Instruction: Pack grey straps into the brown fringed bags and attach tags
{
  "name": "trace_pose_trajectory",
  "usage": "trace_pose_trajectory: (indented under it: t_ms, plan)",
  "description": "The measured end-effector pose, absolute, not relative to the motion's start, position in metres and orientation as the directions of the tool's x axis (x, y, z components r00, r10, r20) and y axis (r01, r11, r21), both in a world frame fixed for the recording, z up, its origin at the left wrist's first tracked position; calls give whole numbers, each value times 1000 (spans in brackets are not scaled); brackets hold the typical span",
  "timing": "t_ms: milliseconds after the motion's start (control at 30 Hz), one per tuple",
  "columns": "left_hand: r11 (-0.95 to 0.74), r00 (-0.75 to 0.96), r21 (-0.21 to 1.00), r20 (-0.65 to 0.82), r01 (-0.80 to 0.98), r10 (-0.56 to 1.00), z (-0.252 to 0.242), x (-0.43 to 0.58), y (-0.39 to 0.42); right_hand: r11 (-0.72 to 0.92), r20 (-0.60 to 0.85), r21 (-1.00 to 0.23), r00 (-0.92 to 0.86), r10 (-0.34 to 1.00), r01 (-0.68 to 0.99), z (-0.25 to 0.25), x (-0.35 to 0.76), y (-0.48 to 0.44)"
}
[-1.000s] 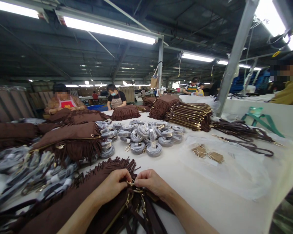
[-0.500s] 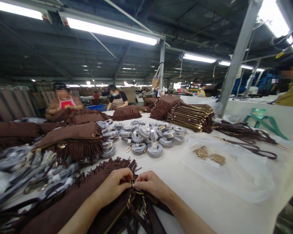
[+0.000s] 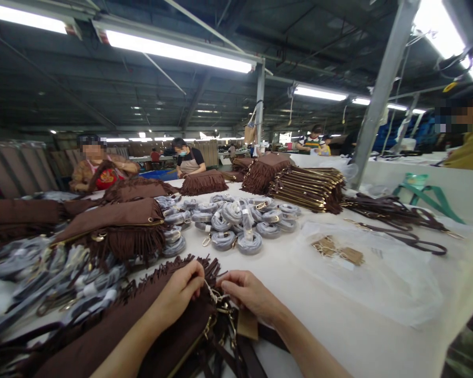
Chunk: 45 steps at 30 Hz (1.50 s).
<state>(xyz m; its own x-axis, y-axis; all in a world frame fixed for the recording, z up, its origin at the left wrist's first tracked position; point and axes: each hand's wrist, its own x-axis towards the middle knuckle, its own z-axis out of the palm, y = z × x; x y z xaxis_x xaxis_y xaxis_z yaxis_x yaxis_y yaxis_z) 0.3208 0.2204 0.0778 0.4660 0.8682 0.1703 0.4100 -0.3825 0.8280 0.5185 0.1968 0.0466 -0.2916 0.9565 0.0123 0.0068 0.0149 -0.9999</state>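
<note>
A brown fringed bag (image 3: pixel 114 320) lies before me, gold zipper along its edge. Near its corner, my left hand (image 3: pixel 183 289) pinches a pale tag string (image 3: pixel 211 291) and draws it taut. My right hand (image 3: pixel 250 294) is closed close beside it, fingertips at the string's other side; its exact hold is partly hidden. Below the right hand hangs a kraft paper tag (image 3: pixel 247 324). Gold clasps (image 3: pixel 209 325) and dark brown straps (image 3: pixel 236 352) lie just under both hands.
Wrapped grey strap coils (image 3: pixel 249 243) cover the middle of the table. Fringed bags (image 3: pixel 114 215) are piled left, with a stack of zippered ones (image 3: pixel 307 189) behind. More kraft tags (image 3: pixel 350 255) lie on a plastic bag (image 3: pixel 378 283) at right. Co-workers (image 3: pixel 189 157) stand beyond.
My hands have moved apart, the left one slightly up and left. The pale string now shows between them, and a kraft tag has come into view under my right hand.
</note>
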Motion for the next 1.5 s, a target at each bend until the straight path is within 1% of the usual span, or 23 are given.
trace_pose_trajectory:
  t_ms: [67,200,267,467,633,800,1000,1133,1200,1367,1433,1500]
  plan:
    - [-347,419,865,181,362,890,78,321,221,71,62,-997,-264,962,27,45,516,198]
    - [-367,368,871,241,326,898,79,325,220,237,221,-969,-184,958,71,43,506,198]
    - [-361,368,876,236,321,900,78,328,219,270,255,-959,-155,954,88,43,501,197]
    - [-311,391,911,190,273,900,75,336,216,290,276,-953,-134,952,94,41,496,198]
    - [-266,356,936,173,231,918,73,338,215,283,274,-954,-100,957,94,40,499,202]
    - [-225,369,915,92,336,925,70,338,216,320,313,-939,-75,947,126,39,501,202]
    - [-216,343,914,92,344,935,65,345,214,330,325,-931,-59,944,155,38,503,203]
    - [-244,342,907,122,344,932,69,347,213,329,325,-932,-52,944,155,40,503,202]
    - [-226,331,923,117,312,936,72,347,212,333,329,-928,-57,943,168,41,503,201]
    - [-98,311,982,42,164,949,74,345,212,334,325,-922,-78,942,194,39,500,201]
    - [-21,344,999,3,50,939,73,344,212,325,307,-934,-130,943,147,40,503,201]
    - [107,386,990,-65,-90,920,74,342,214,282,270,-959,-207,940,35,44,509,200]
